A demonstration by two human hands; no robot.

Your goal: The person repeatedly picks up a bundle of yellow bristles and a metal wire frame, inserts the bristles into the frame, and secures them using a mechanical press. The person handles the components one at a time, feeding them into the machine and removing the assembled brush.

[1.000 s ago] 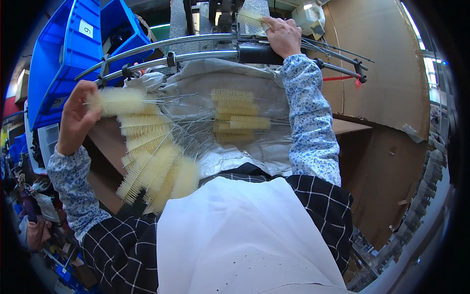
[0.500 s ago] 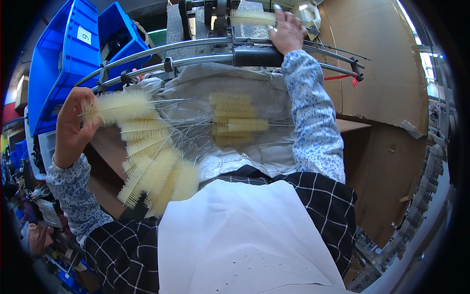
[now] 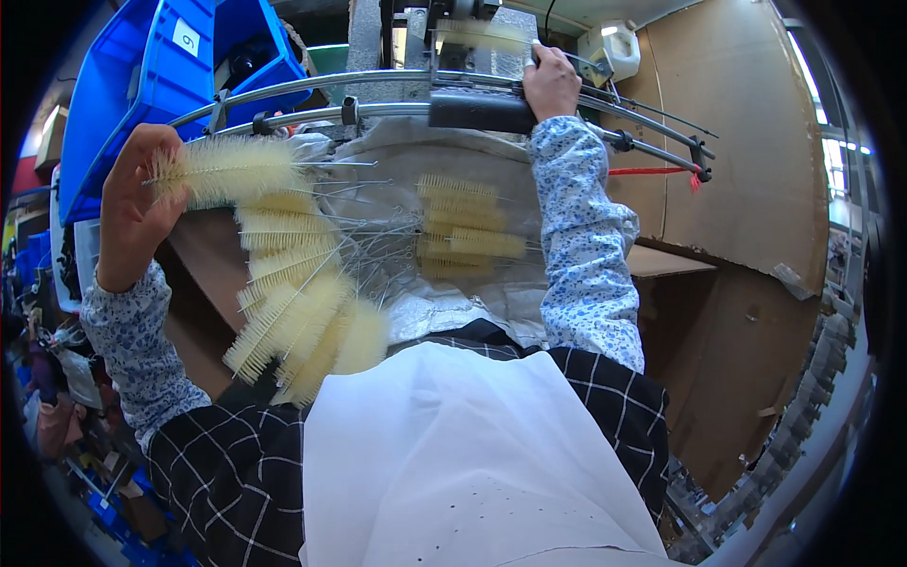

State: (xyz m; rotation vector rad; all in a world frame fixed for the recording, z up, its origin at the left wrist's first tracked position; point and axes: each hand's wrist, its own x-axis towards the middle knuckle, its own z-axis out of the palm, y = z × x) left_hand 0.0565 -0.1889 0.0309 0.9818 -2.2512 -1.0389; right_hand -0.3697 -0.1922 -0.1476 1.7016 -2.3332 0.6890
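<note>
Pinched between the thumb and fingers of my left hand [image 3: 140,208] is a pale yellow bristle brush [image 3: 236,172] with a twisted-wire stem, lying at the top of a fanned pile of similar brushes [image 3: 293,307]. My right hand [image 3: 553,85] reaches forward to the machine, fingers curled at the right end of another yellow brush [image 3: 484,36], which looks blurred. What those fingers grip is hidden. Just below that brush sits a black sleeve [image 3: 482,111] on the metal rails. A smaller group of brushes [image 3: 463,227] lies on the grey cloth between my arms.
Two curved metal rails [image 3: 378,111] cross in front of me, with a red cord [image 3: 652,171] tied at their right end. Blue bins [image 3: 175,85] stand at the far left. Cardboard sheets [image 3: 732,142] rise on the right. Grey cloth [image 3: 378,151] covers the work surface.
My right hand has gone from spread fingers to curled ones beside the machine's brush. The black sleeve has shifted left along the rails. My left hand still holds its brush.
</note>
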